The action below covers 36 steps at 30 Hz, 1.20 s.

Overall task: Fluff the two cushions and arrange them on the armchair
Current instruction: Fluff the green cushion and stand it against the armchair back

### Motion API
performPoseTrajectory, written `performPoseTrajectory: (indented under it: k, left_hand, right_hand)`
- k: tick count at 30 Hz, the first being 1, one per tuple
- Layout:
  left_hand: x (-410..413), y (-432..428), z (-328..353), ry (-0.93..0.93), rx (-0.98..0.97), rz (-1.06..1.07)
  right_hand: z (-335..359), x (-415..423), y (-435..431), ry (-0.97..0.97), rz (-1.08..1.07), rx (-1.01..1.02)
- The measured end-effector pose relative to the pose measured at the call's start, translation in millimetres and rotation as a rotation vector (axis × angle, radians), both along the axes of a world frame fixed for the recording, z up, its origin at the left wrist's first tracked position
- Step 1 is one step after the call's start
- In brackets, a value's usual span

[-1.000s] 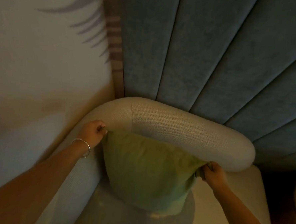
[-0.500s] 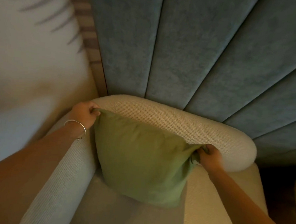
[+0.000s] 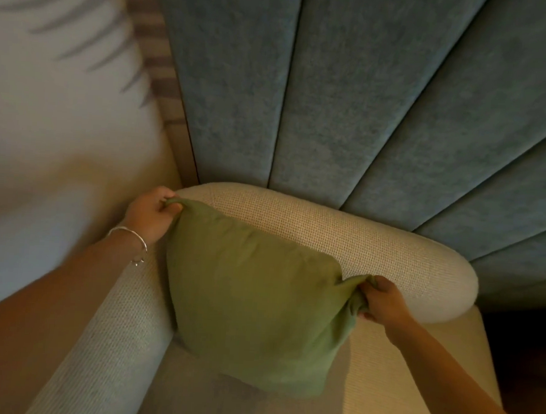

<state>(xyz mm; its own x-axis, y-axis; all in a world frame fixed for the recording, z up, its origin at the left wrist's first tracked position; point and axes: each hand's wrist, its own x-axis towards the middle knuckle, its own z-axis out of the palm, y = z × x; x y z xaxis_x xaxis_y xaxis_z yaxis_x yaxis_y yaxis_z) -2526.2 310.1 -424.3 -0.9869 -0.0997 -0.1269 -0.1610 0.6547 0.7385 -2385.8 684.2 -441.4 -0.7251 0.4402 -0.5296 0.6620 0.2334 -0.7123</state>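
A green cushion (image 3: 253, 304) hangs upright in front of the backrest of a cream woven armchair (image 3: 359, 241), its lower corner just above the seat. My left hand (image 3: 151, 213), with a silver bracelet on the wrist, pinches the cushion's top left corner. My right hand (image 3: 382, 301) grips the bunched top right corner. Only one cushion is in view.
Behind the armchair stands a blue padded wall panel (image 3: 352, 93) with vertical channels. A pale wall (image 3: 57, 97) with a wooden strip lies to the left. The chair's left arm (image 3: 103, 350) curves down toward me; dark floor shows at the right edge.
Both hands have lifted the cushion by its top corners, from low against the backrest to higher in front of it, with the fabric pulled taut between them.
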Motion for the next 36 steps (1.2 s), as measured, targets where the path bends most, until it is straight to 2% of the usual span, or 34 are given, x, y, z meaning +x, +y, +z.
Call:
performPoseTrajectory:
  k: [2, 4, 6, 9, 10, 12, 14, 18, 22, 25, 30, 36]
  left_hand:
    - [-2.9, 3.9, -4.1, -0.026, -0.001, 0.056]
    - [5.9, 8.5, -16.5, -0.073, -0.009, 0.082]
    - [23.5, 7.2, -31.0, -0.198, 0.111, 0.096]
    - [57.6, -7.8, -43.4, -0.461, 0.468, -0.014]
    - [68.1, -12.9, -44.6, -0.505, 0.476, -0.109]
    - [80.6, -16.4, -52.6, -0.548, 0.363, -0.245]
    - [85.8, -9.9, -63.0, -0.48, 0.284, -0.211]
    - [88.7, 7.2, -61.6, -0.316, 0.36, -0.134]
    - [75.2, 13.1, -47.6, -0.242, 0.334, -0.141]
    - [70.3, 17.7, -46.8, -0.231, 0.295, -0.115]
    - [95.7, 12.0, -69.5, -0.281, 0.081, -0.047]
    - [103.1, 13.6, -66.6, -0.288, 0.092, 0.005]
  right_hand:
    - [-5.8, 0.4, -4.5, 0.056, -0.144, -0.095]
    - [-11.3, 9.0, -13.0, 0.121, -0.305, -0.275]
    - [-21.1, 28.0, -23.2, 0.212, -0.345, -0.439]
    - [-35.5, 63.1, -39.8, 0.203, -0.017, -0.404]
    - [-40.2, 70.9, -42.0, 0.163, 0.077, -0.354]
    - [-51.1, 73.2, -40.3, 0.092, 0.19, -0.262]
    - [-55.9, 66.2, -41.7, 0.046, 0.203, -0.206]
    - [-52.5, 58.3, -48.2, 0.063, 0.061, -0.109]
    - [-47.3, 50.8, -38.7, 0.116, -0.016, -0.151]
    - [-53.9, 42.7, -42.9, 0.125, -0.077, -0.138]
    - [-79.1, 44.1, -57.7, -0.055, -0.073, 0.0]
    - [-62.9, 50.1, -40.9, -0.094, -0.009, -0.087]
